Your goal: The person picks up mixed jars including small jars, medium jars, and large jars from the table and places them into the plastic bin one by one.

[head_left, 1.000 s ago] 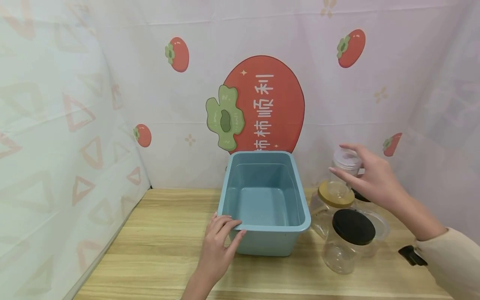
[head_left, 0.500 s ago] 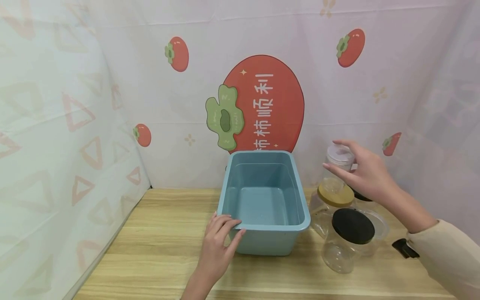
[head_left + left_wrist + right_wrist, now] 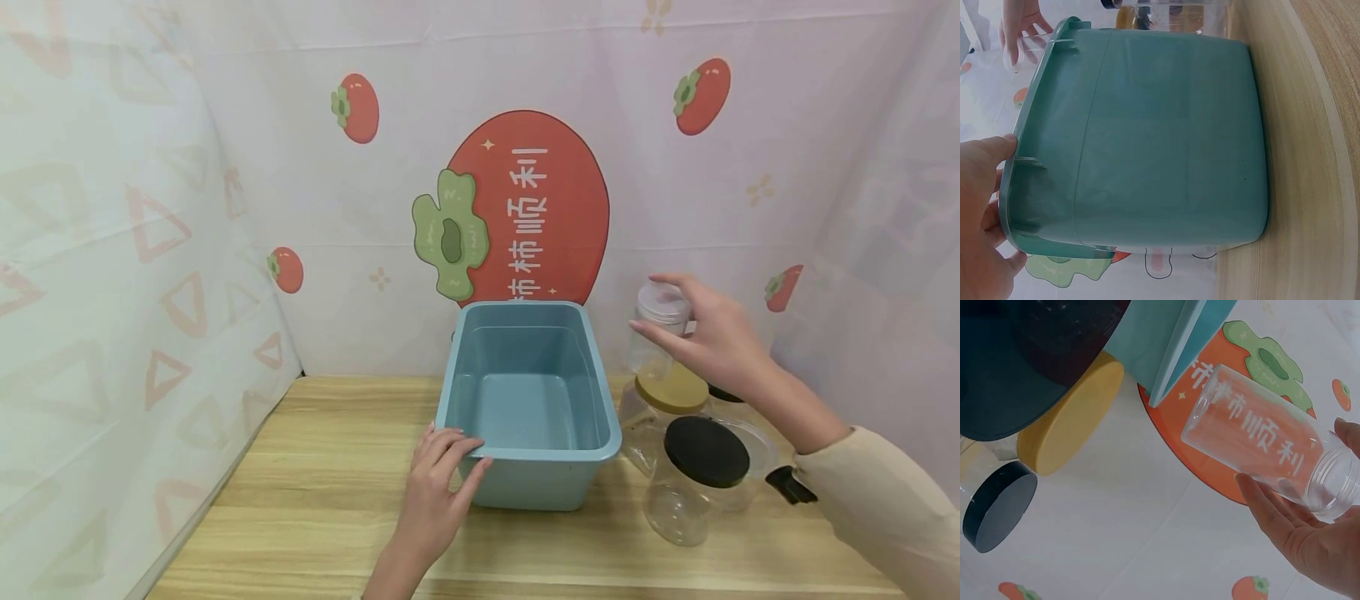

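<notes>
- At the far left hangs a pale curtain (image 3: 97,292) printed with outlined triangles, beside the edge of the wooden table (image 3: 322,483).
- My left hand (image 3: 435,492) grips the near left corner of the tub's rim, thumb on one side of it and fingers on the other, as the left wrist view also shows.
- The blue tub (image 3: 528,483) stands upright on the table, near the middle, its short side towards me.
- Behind it, the white backdrop (image 3: 315,175) carries a big red persimmon print (image 3: 558,200) with white characters, and smaller ones around it.
- To the right of the tub, the clear jar (image 3: 648,348) is up in the air, nearly upright and above the table; the right wrist view shows its bottom well apart from the yellow lid.
- Below it stands a yellow-lidded jar (image 3: 666,397), with a black-lidded jar (image 3: 707,454) nearer to me.
- My right hand (image 3: 722,337) holds the clear jar by its upper end, between thumb and fingers.
- Behind my wrist, a second black lid (image 3: 726,395) shows only in part.
- Furthest right come a small black piece (image 3: 789,485) and my cream sleeve (image 3: 877,500).
</notes>
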The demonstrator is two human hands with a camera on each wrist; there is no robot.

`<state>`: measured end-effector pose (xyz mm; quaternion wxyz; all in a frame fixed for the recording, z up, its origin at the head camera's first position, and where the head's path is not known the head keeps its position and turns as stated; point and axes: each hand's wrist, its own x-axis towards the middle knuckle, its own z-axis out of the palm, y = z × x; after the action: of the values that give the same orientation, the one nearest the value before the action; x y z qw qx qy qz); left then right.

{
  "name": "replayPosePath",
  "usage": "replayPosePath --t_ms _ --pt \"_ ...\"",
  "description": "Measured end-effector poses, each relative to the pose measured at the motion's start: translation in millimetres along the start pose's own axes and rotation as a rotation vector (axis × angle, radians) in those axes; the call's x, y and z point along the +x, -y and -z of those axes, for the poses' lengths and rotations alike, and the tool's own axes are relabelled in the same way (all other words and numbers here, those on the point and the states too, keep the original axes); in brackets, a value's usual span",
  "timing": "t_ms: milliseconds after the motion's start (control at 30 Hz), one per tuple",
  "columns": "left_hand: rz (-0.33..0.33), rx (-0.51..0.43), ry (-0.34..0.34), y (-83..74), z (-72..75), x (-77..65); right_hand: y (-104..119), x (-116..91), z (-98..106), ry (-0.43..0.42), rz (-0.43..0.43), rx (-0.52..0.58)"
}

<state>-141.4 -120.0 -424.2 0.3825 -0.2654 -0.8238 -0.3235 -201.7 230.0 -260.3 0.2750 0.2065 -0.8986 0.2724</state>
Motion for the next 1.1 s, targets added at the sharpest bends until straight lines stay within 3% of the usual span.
replayPosePath --t_ms 1100 --pt "0.011 0.0 0.0 -1.6 0.0 0.6 16.5 13.2 -17.7 0.069 -0.023 0.055"
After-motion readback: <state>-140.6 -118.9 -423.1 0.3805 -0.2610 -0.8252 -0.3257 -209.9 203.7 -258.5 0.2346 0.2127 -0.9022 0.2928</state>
